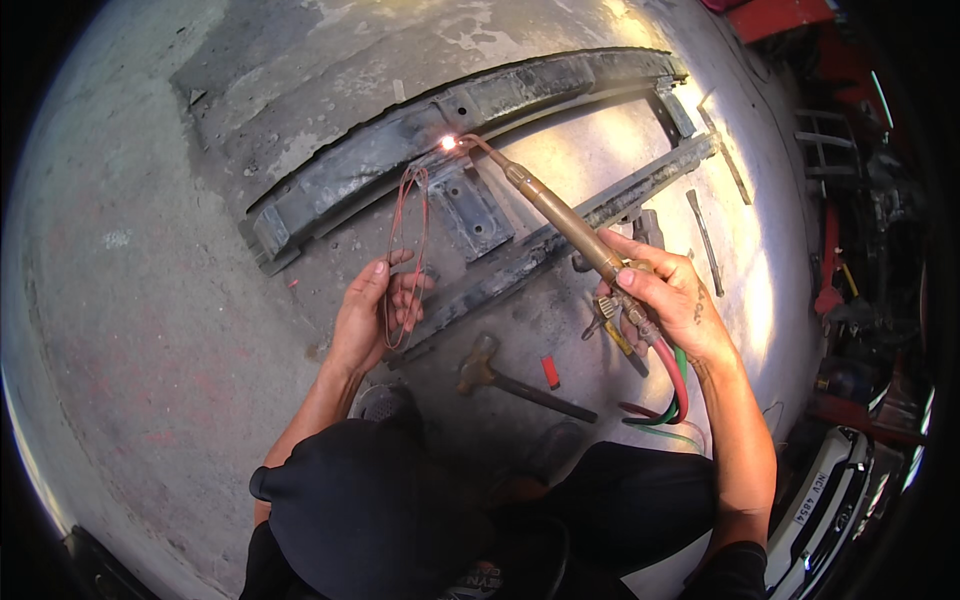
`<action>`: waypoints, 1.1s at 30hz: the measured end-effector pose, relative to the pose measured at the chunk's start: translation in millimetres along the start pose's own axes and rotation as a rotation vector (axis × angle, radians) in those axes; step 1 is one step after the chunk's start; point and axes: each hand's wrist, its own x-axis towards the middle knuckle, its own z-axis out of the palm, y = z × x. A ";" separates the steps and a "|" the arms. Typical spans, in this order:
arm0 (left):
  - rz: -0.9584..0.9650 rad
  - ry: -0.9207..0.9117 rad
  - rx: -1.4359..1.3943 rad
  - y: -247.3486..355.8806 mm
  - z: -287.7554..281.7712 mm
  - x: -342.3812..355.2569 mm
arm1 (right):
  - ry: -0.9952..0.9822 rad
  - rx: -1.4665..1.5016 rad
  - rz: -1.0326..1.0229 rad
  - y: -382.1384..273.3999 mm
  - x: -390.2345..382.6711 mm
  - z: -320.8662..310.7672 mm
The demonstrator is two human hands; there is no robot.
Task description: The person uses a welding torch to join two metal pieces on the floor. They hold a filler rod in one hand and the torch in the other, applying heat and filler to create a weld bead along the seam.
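My right hand [650, 290] grips a brass torch [555, 210] with red and green hoses [675, 390] at its rear. Its bent tip meets a bright glowing spot [448, 142] where a flat bracket [470, 215] joins a long, curved, dark steel beam [350, 175]. My left hand [375, 300] is closed on a long, bent loop of thin copper-coloured wire [395, 230] that reaches up to just below the glow. A second straight steel bar [650, 180] crosses the floor beneath the torch and behind my hands.
A hammer [515, 390], a small red object [550, 372], a yellow-handled tool [621, 338] and a metal rod [705, 240] lie on the concrete floor [150, 300]. Along the right are red equipment [780, 20], dark metal parts [830, 150] and a car bumper [815, 510].
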 end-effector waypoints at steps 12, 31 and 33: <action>0.000 0.008 0.000 -1.8 -0.6 4.5 | 0.005 -0.018 0.001 0.4 -0.7 -0.7; 0.001 0.015 0.007 -2.9 -2.0 4.3 | 0.002 -0.008 -0.001 1.0 0.0 -0.9; -0.005 -0.002 0.001 -2.2 -3.2 4.1 | 0.002 -0.005 0.005 -0.3 -1.0 -0.5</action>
